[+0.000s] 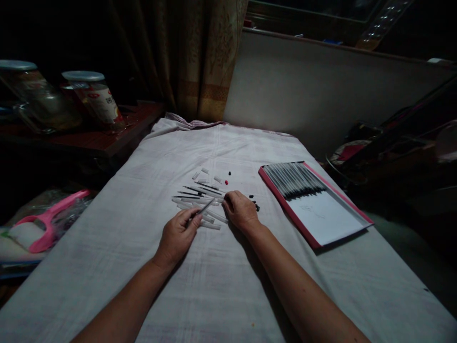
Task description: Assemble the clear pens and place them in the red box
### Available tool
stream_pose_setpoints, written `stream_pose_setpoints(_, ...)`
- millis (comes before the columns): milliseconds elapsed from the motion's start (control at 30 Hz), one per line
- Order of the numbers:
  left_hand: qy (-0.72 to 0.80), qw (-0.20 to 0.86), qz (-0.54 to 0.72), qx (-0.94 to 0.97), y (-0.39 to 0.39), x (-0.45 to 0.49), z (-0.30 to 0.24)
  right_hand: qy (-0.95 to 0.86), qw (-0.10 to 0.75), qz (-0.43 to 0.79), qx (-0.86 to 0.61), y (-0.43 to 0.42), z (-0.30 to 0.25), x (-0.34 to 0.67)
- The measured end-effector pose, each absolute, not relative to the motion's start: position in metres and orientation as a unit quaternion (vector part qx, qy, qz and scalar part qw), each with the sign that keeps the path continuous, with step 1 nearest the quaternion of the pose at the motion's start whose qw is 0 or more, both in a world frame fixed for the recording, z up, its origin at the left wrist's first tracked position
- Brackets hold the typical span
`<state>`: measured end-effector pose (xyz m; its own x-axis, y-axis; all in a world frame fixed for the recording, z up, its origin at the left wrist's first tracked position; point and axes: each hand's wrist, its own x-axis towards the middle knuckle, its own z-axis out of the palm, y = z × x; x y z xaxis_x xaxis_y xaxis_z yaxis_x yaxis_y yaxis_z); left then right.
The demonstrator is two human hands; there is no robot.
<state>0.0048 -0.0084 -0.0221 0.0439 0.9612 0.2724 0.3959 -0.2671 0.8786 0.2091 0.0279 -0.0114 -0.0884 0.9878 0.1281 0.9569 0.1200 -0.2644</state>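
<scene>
My left hand [177, 237] is closed in a pinch on a slim pen barrel [207, 206] with a dark core, its free end slanting up to the right. My right hand [242, 209] rests at the right side of the pile, fingers curled together; whatever they hold is hidden. Between and beyond the hands lie several clear pen barrels [211, 226] and thin dark ink refills [188, 194]. Short clear caps [204, 170] are scattered behind them. A red end plug [226, 182] and a black end plug [229, 173] sit farther back, with more black plugs [257, 208] beside my right hand.
A shallow red-edged box [314, 238] on the right holds a row of clear pens [294, 176] with black ends. A pale checked cloth [200, 295] covers the table. Lidded jars [103, 102] stand on a dark side table; a pink-handled object [48, 221] lies at left.
</scene>
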Motion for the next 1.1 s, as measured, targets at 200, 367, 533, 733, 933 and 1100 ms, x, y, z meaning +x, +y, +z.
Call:
stream_pose_setpoints(200,0.516,0.248,0.425,0.701,-0.01,0.005,-0.021,-0.734,0.161,0.076,-0.655,0.024,-0.012,0.212)
stream_pose_setpoints(367,0.515,0.233,0.416,0.712,-0.009,0.003,-0.022,-0.724,0.199,0.078,-0.655,0.024,-0.015,0.213)
stream_pose_setpoints(533,0.505,0.19,0.388,0.747,-0.01,-0.002,-0.018,-0.704,0.324,0.171,-0.609,0.006,-0.022,0.228)
stream_pose_setpoints(733,0.48,0.114,0.328,0.806,-0.011,-0.005,-0.013,-0.677,0.439,0.243,-0.538,-0.02,-0.025,0.242)
stream_pose_setpoints(933,0.455,0.08,0.303,0.834,-0.009,-0.007,-0.015,-0.698,0.434,0.258,-0.508,-0.022,-0.019,0.237)
stream_pose_setpoints(1100,0.447,0.082,0.286,0.844,-0.011,-0.004,-0.016,-0.716,0.418,0.262,-0.494,-0.024,-0.019,0.231)
